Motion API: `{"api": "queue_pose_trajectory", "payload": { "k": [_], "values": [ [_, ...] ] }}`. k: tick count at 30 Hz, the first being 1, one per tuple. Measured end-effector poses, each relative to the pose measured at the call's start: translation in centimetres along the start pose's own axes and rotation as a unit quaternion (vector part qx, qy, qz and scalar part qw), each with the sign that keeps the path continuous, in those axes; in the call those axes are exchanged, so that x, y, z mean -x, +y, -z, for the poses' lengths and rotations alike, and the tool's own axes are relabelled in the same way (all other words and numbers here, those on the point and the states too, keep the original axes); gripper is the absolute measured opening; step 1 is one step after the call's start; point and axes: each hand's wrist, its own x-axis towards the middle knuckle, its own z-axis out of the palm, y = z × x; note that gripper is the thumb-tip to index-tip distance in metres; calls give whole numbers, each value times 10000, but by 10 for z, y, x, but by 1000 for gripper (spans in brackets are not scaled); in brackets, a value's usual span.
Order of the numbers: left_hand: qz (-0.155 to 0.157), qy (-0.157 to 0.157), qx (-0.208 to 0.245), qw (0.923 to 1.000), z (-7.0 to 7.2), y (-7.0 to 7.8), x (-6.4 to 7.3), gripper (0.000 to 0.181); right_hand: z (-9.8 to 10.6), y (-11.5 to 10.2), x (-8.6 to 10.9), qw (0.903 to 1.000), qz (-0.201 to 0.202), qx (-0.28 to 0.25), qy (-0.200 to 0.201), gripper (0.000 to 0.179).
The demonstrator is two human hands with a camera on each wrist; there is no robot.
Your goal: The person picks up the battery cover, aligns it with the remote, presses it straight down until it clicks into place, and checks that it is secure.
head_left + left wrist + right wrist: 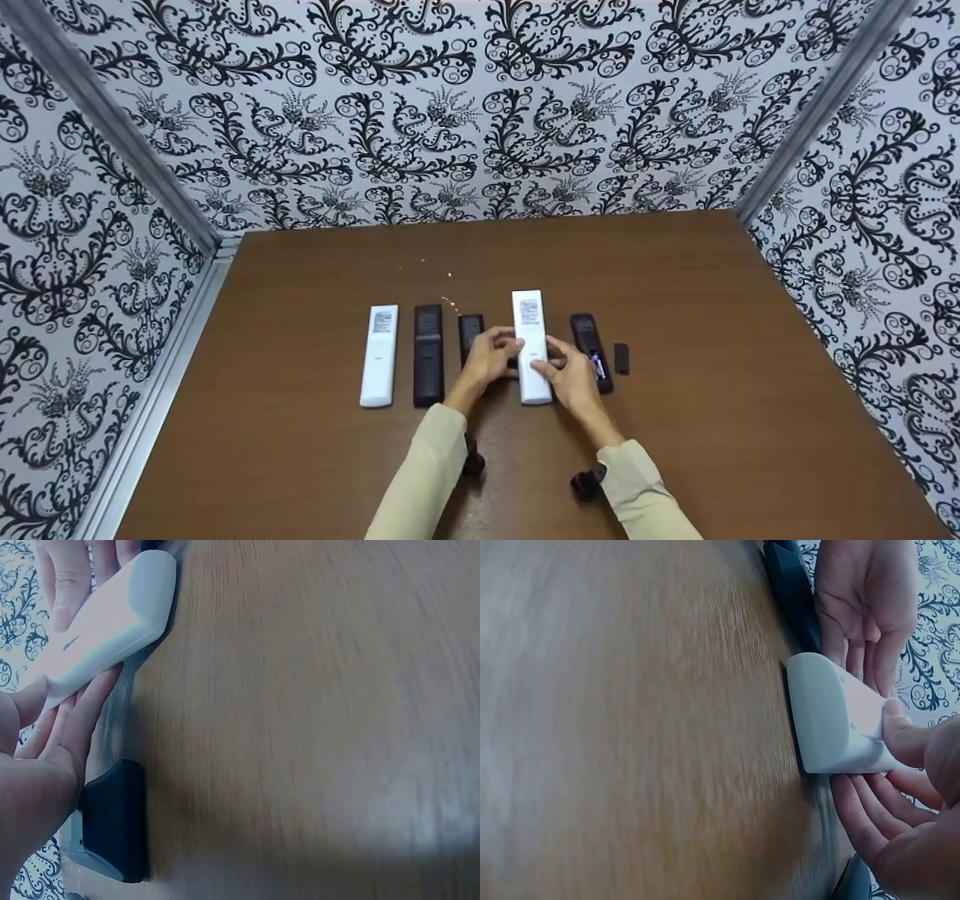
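A white remote control (531,349), back side up with a printed label near its far end, is held between both hands low over the table. My left hand (491,358) grips its left edge, thumb on the back and fingers underneath. From the right side my right hand (571,379) grips it too, its thumb (904,733) pressing on the back cover. In the left wrist view the near end of the white remote (124,615) is tilted. Beside my left hand lies a small black remote (471,330), partly hidden by that hand.
Further left on the brown table (300,465) lie a black remote (428,360) and another white remote (379,360), both back up. To the right, a black remote (587,334) has its battery compartment uncovered with batteries inside, its small cover (622,358) next to it. Patterned walls surround the table.
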Motion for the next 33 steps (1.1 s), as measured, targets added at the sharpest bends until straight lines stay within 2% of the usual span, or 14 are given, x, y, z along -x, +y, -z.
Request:
{"api": "queue_pose_trajectory", "payload": {
  "k": [9, 16, 33],
  "values": [
    [-66, 65, -33, 10000, -1, 1, 1, 37, -2, -1, 0, 9998, -175, -27, -4, 52],
    [-158, -29, -123, 9998, 2, 1, 3, 37, -1, -1, 0, 9998, -165, -102, -31, 51],
    [-133, 47, -133, 9998, 0, 0, 2, 35, -3, 0, -1, 9995, -272, -161, 47, 50]
  ]
}}
